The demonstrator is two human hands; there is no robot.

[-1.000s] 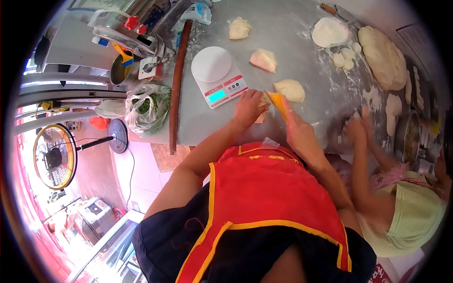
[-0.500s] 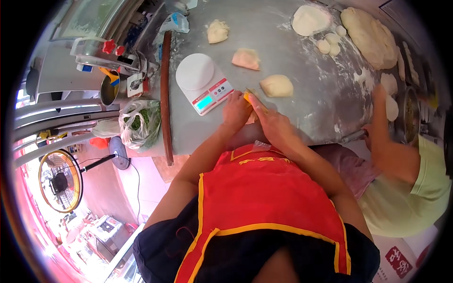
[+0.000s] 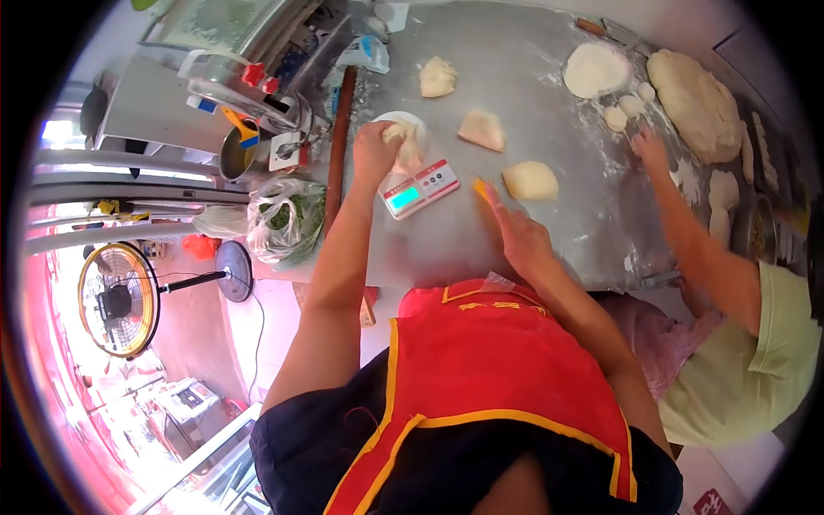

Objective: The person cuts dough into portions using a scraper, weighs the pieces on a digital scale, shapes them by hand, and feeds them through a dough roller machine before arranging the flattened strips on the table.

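Note:
My left hand [image 3: 375, 156] is closed on a soft piece of dough [image 3: 410, 148] over the round plate of a white kitchen scale [image 3: 441, 176]. The scale's display glows blue; its digits are too small to read. My right hand [image 3: 525, 240] rests low over the steel table, fingers wrapped round a tool with a yellow handle [image 3: 481, 190]; its blade does not show clearly. Just beyond that hand lies a smooth dough lump [image 3: 530, 181]. Farther off are a flatter dough piece [image 3: 482, 130] and a rough one [image 3: 438, 77].
On the right, a co-worker's hand [image 3: 650, 148] reaches over the floured table by small dough balls [image 3: 631, 106]. A large dough mass [image 3: 693, 105] and a flour pile [image 3: 596, 70] lie at the back right. A brown rod [image 3: 341, 146] and bagged greens [image 3: 287, 219] are left.
My hands were together in front of the scale; now the left has moved onto the scale with dough, and the right has drawn rightward with the tool. The co-worker's hand has moved left.

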